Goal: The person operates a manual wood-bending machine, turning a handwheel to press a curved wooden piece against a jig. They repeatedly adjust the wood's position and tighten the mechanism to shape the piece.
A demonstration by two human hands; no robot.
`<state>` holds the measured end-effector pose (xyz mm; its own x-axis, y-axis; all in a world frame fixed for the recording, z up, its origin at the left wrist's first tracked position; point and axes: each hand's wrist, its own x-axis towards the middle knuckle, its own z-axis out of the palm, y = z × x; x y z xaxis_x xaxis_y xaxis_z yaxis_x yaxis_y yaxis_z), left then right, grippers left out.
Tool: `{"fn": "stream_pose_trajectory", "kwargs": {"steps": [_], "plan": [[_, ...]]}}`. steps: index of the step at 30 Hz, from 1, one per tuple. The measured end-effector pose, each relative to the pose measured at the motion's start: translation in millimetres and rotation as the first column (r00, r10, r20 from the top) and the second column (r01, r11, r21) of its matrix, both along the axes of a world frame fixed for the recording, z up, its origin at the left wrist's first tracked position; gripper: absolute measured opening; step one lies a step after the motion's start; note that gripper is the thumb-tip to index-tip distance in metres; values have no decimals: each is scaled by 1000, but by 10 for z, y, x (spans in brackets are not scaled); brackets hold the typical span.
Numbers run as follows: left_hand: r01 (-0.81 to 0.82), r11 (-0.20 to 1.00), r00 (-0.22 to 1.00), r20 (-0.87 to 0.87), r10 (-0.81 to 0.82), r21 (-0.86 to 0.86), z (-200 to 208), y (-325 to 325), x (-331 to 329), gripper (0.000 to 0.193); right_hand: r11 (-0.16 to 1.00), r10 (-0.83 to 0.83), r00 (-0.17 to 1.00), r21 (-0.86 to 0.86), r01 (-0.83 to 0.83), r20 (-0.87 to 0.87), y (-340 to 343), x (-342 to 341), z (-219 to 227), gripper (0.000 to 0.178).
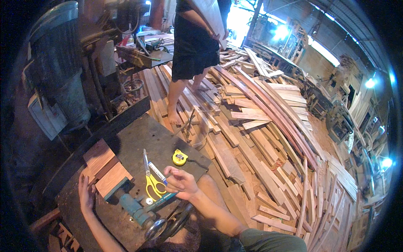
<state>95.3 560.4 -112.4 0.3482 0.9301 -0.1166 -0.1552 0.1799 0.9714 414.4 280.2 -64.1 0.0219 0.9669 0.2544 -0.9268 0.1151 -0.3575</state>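
My left hand (86,194), its fingers stretched out, rests against the left side of the reddish-brown wooden blocks (112,177). The blocks sit at the jaw of a teal vise (135,208) on a dark worktable. My right hand (182,183) has its fingers curled beside the vise's handle bar (162,202); what is in them, if anything, is hidden. Just left of that hand lie yellow-handled scissors (154,187) with the blades pointing away, and a white and blue marker pen (157,171). A yellow tape measure (179,157) lies farther back.
Beyond the worktable (138,136), many planks (260,147) cover the floor. Another person (195,46) stands barefoot among them holding a board (208,17). A large machine (58,71) stands at the left. A round metal handwheel (156,229) is near my lap.
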Motion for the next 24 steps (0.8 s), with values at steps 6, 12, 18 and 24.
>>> {"fn": "stream_pose_trajectory", "kwargs": {"steps": [6,12,18,24], "plan": [[-57,998,997,60,55,29,87,-71,102,50,999,-11,1000,-43,10,-16,21,2,-26,25],[-67,998,996,51,67,-13,97,-48,152,47,996,-44,999,-78,44,3,-3,-4,-31,24],[-26,1000,998,64,26,-4,138,-67,126,49,998,-50,999,-45,50,-3,24,-9,-59,27],[-28,999,999,28,28,-26,191,-93,130,52,996,-71,997,-45,72,10,25,-14,-15,26]]}}
